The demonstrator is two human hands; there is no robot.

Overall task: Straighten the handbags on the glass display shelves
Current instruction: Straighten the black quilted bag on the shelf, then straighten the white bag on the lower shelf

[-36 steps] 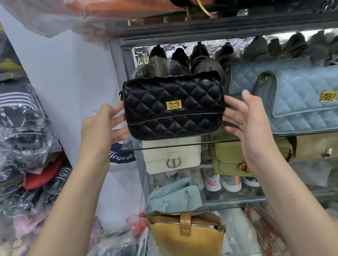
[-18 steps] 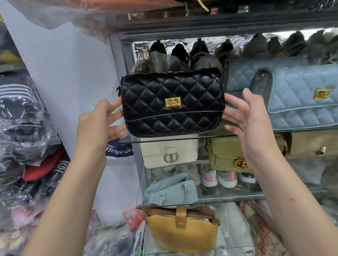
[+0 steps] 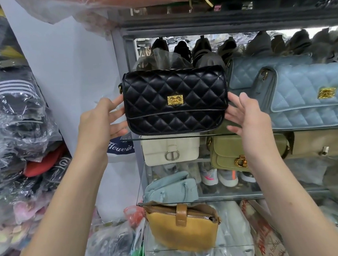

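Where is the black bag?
In the head view, the black bag stands at the left end of a glass shelf, left of the blue bag and above the white bag.

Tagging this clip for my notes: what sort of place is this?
Likely a small shop or its stockroom: handbags like the black bag and blue bag stand on glass shelves, shoes line the back, and plastic-wrapped goods are heaped at left.
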